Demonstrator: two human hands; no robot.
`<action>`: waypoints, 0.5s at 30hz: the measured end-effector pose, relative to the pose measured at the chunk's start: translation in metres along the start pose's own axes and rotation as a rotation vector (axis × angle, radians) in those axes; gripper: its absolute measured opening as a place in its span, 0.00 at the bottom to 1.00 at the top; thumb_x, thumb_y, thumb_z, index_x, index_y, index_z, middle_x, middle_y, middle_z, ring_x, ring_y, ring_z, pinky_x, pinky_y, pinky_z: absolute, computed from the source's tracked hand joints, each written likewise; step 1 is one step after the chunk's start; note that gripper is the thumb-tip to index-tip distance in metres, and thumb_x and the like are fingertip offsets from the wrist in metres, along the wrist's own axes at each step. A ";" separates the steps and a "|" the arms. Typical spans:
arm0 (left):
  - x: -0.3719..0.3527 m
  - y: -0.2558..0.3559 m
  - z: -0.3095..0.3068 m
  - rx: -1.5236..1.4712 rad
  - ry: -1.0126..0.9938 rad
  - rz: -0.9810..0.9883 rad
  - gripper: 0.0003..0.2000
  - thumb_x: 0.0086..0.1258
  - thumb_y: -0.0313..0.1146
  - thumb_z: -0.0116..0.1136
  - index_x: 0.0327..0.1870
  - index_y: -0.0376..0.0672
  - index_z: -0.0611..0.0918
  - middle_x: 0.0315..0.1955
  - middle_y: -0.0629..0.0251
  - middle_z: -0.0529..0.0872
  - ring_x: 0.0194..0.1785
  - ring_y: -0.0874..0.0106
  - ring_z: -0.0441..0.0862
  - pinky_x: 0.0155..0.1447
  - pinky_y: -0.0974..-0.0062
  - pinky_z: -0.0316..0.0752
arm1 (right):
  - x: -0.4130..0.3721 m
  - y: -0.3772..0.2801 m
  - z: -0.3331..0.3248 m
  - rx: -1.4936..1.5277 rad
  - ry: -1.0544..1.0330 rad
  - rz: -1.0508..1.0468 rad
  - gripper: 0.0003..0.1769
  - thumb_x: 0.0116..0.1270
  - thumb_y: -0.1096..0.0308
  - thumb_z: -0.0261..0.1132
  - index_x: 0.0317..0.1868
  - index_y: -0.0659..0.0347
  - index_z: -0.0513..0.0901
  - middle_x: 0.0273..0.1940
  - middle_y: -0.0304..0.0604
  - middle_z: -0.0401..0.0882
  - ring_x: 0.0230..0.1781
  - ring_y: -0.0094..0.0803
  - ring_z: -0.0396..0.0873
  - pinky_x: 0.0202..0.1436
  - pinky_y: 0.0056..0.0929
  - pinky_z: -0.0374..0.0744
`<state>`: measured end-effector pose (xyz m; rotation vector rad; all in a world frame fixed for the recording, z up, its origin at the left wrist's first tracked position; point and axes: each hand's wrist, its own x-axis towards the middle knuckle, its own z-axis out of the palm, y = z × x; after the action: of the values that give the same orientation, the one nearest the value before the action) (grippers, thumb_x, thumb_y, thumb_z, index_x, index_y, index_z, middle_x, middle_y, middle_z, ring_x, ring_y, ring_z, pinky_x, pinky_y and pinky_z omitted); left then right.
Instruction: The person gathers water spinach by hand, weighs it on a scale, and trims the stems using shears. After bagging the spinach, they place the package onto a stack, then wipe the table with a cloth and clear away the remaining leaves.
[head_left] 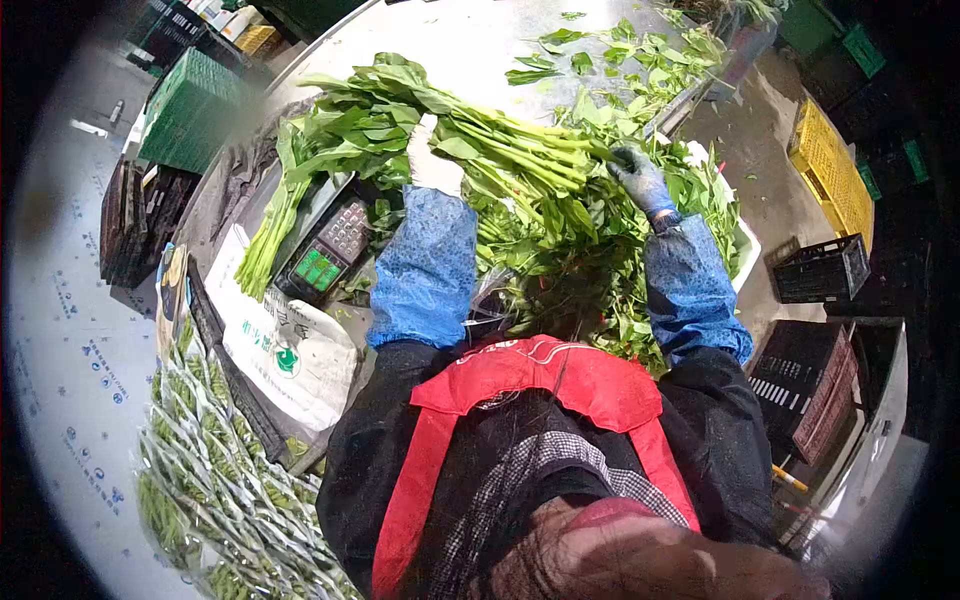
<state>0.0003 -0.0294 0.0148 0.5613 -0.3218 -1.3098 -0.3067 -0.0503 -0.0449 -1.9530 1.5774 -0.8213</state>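
Observation:
My left hand [432, 158], in a white glove, is closed around a large bunch of leafy green vegetables [510, 150]. The leaves point left and the pale cut stems point right. At the stem ends, my right hand [642, 182], in a grey-blue glove, has its fingers curled together; what lies between them is hard to make out. Below the hands is a heap of loose greens [575, 240]. Beside my left forearm stands a scale [330, 250] with keys and a lit green display, and more green stalks [268, 240] lie against it.
Loose leaves [640, 75] are scattered over the bright tabletop [450, 35]. A printed white sack [285, 340] lies at the left, above many bagged greens [220, 480]. Around stand a green crate [190, 110], a yellow crate [830, 170] and black crates [822, 270].

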 end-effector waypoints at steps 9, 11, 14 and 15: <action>-0.019 -0.008 0.026 -0.014 0.068 -0.082 0.15 0.57 0.40 0.57 0.43 0.44 0.77 0.39 0.66 0.80 0.41 0.68 0.77 0.44 0.70 0.74 | -0.032 -0.067 0.029 -0.348 -0.035 -0.073 0.30 0.58 0.40 0.52 0.36 0.64 0.71 0.27 0.57 0.76 0.31 0.50 0.76 0.35 0.42 0.74; -0.020 -0.016 0.025 0.105 0.165 -0.188 0.15 0.55 0.41 0.59 0.42 0.47 0.77 0.37 0.68 0.80 0.36 0.71 0.77 0.38 0.74 0.72 | -0.030 -0.066 0.049 -0.248 -0.023 -0.115 0.23 0.61 0.49 0.54 0.40 0.63 0.73 0.30 0.59 0.76 0.34 0.51 0.76 0.38 0.44 0.73; -0.038 0.002 0.043 0.091 0.061 -0.221 0.15 0.56 0.40 0.58 0.43 0.46 0.77 0.38 0.68 0.79 0.39 0.71 0.76 0.41 0.74 0.72 | -0.022 -0.010 0.068 0.016 0.094 -0.090 0.21 0.62 0.53 0.54 0.45 0.61 0.76 0.37 0.55 0.78 0.40 0.50 0.75 0.43 0.42 0.72; -0.029 0.002 0.034 0.050 0.015 -0.135 0.15 0.56 0.39 0.57 0.44 0.46 0.77 0.39 0.68 0.79 0.40 0.70 0.76 0.43 0.72 0.73 | -0.023 -0.009 0.055 -0.100 0.015 0.069 0.22 0.62 0.53 0.55 0.43 0.65 0.78 0.39 0.56 0.78 0.43 0.48 0.75 0.47 0.37 0.73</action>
<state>-0.0232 -0.0082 0.0465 0.6435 -0.3091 -1.4299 -0.2640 -0.0257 -0.0803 -1.9530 1.7151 -0.7436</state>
